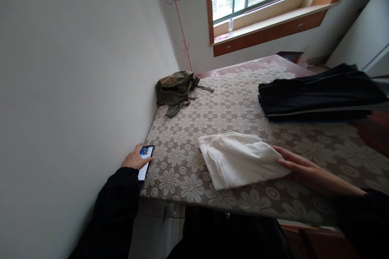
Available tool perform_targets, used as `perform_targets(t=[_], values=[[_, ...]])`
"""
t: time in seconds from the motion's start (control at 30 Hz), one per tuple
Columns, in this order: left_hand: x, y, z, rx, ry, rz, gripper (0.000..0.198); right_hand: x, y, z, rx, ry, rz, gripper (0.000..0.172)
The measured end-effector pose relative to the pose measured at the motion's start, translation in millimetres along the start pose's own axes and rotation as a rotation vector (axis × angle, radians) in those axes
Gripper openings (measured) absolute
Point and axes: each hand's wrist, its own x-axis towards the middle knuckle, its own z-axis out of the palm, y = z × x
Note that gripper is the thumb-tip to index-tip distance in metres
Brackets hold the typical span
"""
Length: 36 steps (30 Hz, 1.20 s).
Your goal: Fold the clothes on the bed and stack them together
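My left hand [135, 158] is at the left edge of the table, by the wall, gripping a smartphone [146, 164] with its screen lit. The thumb lies across the screen and the fingers are at its far left side. A folded white cloth garment [240, 160] lies in front of me, somewhat rumpled. At its right end my right hand [299, 169] holds the fabric, thumb and forefinger along the edge; the other fingers are partly hidden. Which kind of garment it is, I cannot tell.
A lace tablecloth with flowers [191, 188] covers the table. Dark folded clothes [316, 93] are stacked at the right. An olive backpack [176, 89] rests at the far left against the wall. Behind stand a pink coat rack [180, 16] and a window sill [273, 22] with a bottle [230, 27].
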Motion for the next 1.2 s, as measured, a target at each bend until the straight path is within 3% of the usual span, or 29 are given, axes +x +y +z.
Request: perform_targets(t=[0.17,0.27,0.33,0.43,0.57,0.7,0.83,0.93,1.0,1.1,1.2], values=[[-0.6,-1.1,1.4,0.012,0.032,0.018,0.087,-0.5,-2.5,5.6,0.073,0.011,0.030,0.055],[-12.3,0.3,1.3,-0.093,0.033,0.014,0.091,-2.8,-6.2,10.3,0.051,-0.054,-0.026,0.067],[-30.6,10.0,5.5,-0.191,0.111,0.088,0.089,-6.4,-8.9,14.6,-0.009,-0.087,-0.094,0.078],[-75.2,41.7,22.9,-0.370,0.239,0.342,0.077,-13.2,-9.7,20.8,-0.166,-0.097,-0.218,0.088],[-143.0,100.5,57.0,-0.570,0.088,0.638,0.054,-19.7,-2.1,24.1,-0.446,-0.058,-0.407,0.092],[-177.5,149.4,78.8,-0.618,0.027,0.719,0.050,-22.9,11.8,30.5,-0.818,0.171,-0.657,0.080],[-184.3,175.5,86.3,-0.629,0.007,0.755,0.057,-36.0,34.3,63.0,-1.129,0.442,-0.869,0.060],[-189.8,186.6,90.7,-0.735,0.001,0.738,0.063,-50.6,58.8,102.9,-1.235,0.353,-0.963,0.063],[-195.2,192.1,93.2,-0.875,-0.012,0.709,0.060,-55.1,74.2,127.6,-1.260,0.228,-0.971,0.071],[-203.6,198.1,94.4,-1.076,-0.120,0.714,0.059,-49.1,84.7,151.2,-1.201,0.273,-0.929,0.072],[-210.5,200.5,94.6,-1.210,-0.241,0.769,0.062,-34.2,75.0,160.1,-1.101,0.319,-0.856,0.052]])
